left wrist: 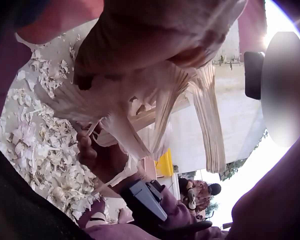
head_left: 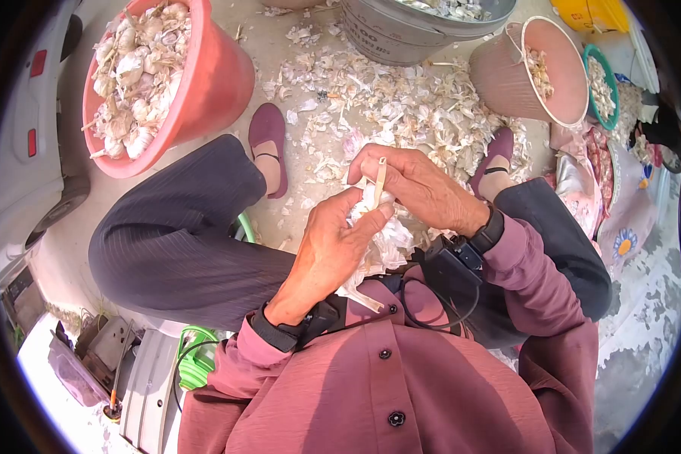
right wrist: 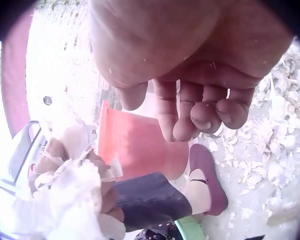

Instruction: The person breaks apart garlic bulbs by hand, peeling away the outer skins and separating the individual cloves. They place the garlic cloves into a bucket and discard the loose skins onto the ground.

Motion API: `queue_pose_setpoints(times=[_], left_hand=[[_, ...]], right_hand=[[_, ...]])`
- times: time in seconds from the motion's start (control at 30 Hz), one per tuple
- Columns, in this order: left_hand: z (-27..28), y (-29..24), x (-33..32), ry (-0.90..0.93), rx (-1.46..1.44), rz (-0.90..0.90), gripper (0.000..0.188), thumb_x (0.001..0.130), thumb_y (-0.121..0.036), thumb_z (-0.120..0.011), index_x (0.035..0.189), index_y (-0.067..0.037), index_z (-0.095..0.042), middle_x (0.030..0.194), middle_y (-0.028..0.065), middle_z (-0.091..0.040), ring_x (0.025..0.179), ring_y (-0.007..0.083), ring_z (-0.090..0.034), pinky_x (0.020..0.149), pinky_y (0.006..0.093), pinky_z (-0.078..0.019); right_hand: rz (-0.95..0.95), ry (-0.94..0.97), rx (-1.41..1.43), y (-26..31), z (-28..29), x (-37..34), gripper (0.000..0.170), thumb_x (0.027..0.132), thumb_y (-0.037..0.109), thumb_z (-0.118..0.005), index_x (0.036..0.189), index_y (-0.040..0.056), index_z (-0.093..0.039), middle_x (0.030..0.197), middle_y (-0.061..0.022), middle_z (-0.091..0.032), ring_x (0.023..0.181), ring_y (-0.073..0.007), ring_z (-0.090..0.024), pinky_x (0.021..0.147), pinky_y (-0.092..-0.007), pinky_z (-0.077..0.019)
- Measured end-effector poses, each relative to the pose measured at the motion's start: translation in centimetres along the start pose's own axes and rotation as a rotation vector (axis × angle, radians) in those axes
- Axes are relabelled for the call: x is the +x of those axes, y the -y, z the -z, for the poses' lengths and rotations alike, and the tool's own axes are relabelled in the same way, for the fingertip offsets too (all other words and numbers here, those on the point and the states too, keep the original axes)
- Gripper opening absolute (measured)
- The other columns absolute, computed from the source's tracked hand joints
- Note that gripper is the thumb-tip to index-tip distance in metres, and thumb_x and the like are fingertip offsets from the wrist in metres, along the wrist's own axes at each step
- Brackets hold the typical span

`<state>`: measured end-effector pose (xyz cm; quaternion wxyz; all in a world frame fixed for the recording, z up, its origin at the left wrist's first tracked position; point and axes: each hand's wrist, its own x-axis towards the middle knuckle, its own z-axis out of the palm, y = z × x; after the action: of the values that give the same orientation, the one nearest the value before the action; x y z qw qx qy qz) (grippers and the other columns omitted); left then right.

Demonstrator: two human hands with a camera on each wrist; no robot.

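Observation:
My left hand (head_left: 325, 246) pinches a garlic bulb wrapped in loose papery skin (head_left: 386, 246), its pale stalk (head_left: 380, 181) pointing up between the hands. In the left wrist view, long dry strips (left wrist: 207, 120) hang under the left hand (left wrist: 160, 37). My right hand (head_left: 431, 189) is close beside the stalk in the head view. The right wrist view shows this right hand (right wrist: 190, 55) with loosely bent fingers and nothing visible between thumb and fingers, apart from the garlic skins (right wrist: 65, 195) at lower left.
A red tub (head_left: 231, 83) of garlic bulbs stands at upper left. Peeled skins (head_left: 408, 98) litter the ground between the shoes. A grey tub (head_left: 386, 38), a pinkish bucket (head_left: 499, 79) and a green basin (head_left: 611, 98) stand beyond and right. A patterned cloth (head_left: 624, 197) lies at the right.

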<state>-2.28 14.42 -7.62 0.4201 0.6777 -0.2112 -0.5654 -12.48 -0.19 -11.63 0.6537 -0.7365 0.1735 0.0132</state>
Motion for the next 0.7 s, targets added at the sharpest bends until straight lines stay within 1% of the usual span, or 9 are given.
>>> queue_pose_setpoints(times=[0.17, 0.23, 0.37, 0.5, 0.57, 0.6, 0.63, 0.67, 0.7], left_hand=[[-0.6, -5.9, -1.4, 0.134, 0.099, -0.077, 0.03, 0.092, -0.023, -0.064, 0.103, 0.005, -0.064, 0.067, 0.0058, -0.056, 0.061, 0.01, -0.05, 0.055, 0.03, -0.0419], [-1.4, -6.8, -1.9, 0.274, 0.036, -0.052, 0.031, 0.091, -0.024, -0.064, 0.102, 0.005, -0.064, 0.065, 0.005, -0.055, 0.058, 0.009, -0.049, 0.052, 0.0297, -0.0405], [-2.7, -8.2, -3.3, 0.358, 0.091, -0.018, 0.032, 0.09, -0.027, -0.064, 0.096, 0.004, -0.063, 0.06, 0.0052, -0.052, 0.056, 0.0097, -0.051, 0.05, 0.03, -0.0397], [-3.5, -7.9, -3.9, 0.31, 0.282, -0.089, 0.037, 0.089, -0.03, -0.062, 0.088, 0.007, -0.059, 0.058, 0.0142, -0.052, 0.053, 0.0202, -0.054, 0.055, 0.0371, -0.0422], [-3.5, -8.0, -3.8, 0.275, 0.301, -0.15, 0.038, 0.088, -0.031, -0.062, 0.086, 0.007, -0.058, 0.059, 0.0139, -0.052, 0.054, 0.0198, -0.054, 0.055, 0.0369, -0.0418], [-3.3, -8.4, -3.5, 0.251, 0.319, -0.213, 0.039, 0.088, -0.031, -0.063, 0.084, 0.007, -0.058, 0.059, 0.0136, -0.052, 0.055, 0.0194, -0.054, 0.055, 0.0367, -0.0414], [-2.8, -9.8, -3.4, 0.294, 0.248, -0.083, 0.04, 0.087, -0.032, -0.063, 0.084, 0.008, -0.058, 0.06, 0.0126, -0.051, 0.057, 0.0184, -0.053, 0.055, 0.0361, -0.0399], [-2.6, -10.2, -2.6, 0.288, 0.253, -0.177, 0.039, 0.087, -0.032, -0.064, 0.084, 0.007, -0.059, 0.059, 0.0112, -0.05, 0.057, 0.0175, -0.051, 0.054, 0.0354, -0.039], [-2.4, -10.6, -1.7, 0.285, 0.259, -0.277, 0.038, 0.087, -0.031, -0.064, 0.083, 0.007, -0.059, 0.058, 0.0099, -0.048, 0.056, 0.0167, -0.049, 0.053, 0.0347, -0.0381]], right_hand=[[0.028, -0.109, -0.118, 6.5, 2.6, -3.4, 0.038, 0.099, 0.039, -0.042, 0.098, 0.0049, -0.06, 0.067, -0.0062, -0.051, 0.06, -0.0208, -0.051, 0.059, -0.0324, -0.0396], [0.193, -0.173, -0.114, 7.2, 3.3, -4.8, 0.03, 0.097, 0.033, -0.049, 0.093, 0.0043, -0.058, 0.058, -0.0095, -0.052, 0.051, -0.0263, -0.052, 0.054, -0.0355, -0.0422], [0.233, -0.195, -0.036, 7.7, 3.3, -7.5, 0.023, 0.094, 0.027, -0.051, 0.095, 0.0053, -0.059, 0.054, -0.0056, -0.051, 0.049, -0.0179, -0.052, 0.049, -0.0297, -0.0377], [0.028, -0.225, 0.052, 7.3, 2.3, -8.9, 0.021, 0.093, 0.02, -0.049, 0.101, 0.0036, -0.059, 0.051, -0.0044, -0.05, 0.05, -0.012, -0.052, 0.052, -0.0264, -0.0373], [0.03, -0.167, 0.031, 7.5, 3.0, -8.9, 0.026, 0.095, 0.025, -0.047, 0.106, 0.0035, -0.059, 0.056, -0.0056, -0.052, 0.053, -0.0146, -0.052, 0.054, -0.0274, -0.039], [0.144, -0.199, 0.01, 7.7, 3.3, -8.5, 0.03, 0.097, 0.029, -0.046, 0.106, 0.0037, -0.058, 0.06, -0.0071, -0.053, 0.055, -0.017, -0.053, 0.055, -0.0292, -0.0401], [0.255, -0.231, -0.007, 8.0, 3.6, -8.1, 0.033, 0.098, 0.033, -0.044, 0.107, 0.0039, -0.058, 0.064, -0.0085, -0.055, 0.057, -0.0195, -0.054, 0.056, -0.0311, -0.0413], [0.299, -0.248, -0.056, 9.0, 4.5, -7.6, 0.041, 0.1, 0.041, -0.041, 0.107, 0.004, -0.058, 0.07, -0.0115, -0.057, 0.062, -0.0245, -0.059, 0.06, -0.0344, -0.0437], [0.306, -0.258, -0.059, 9.7, 5.7, -7.0, 0.041, 0.1, 0.041, -0.041, 0.107, 0.004, -0.058, 0.07, -0.0115, -0.057, 0.062, -0.0245, -0.059, 0.06, -0.0344, -0.0437]])
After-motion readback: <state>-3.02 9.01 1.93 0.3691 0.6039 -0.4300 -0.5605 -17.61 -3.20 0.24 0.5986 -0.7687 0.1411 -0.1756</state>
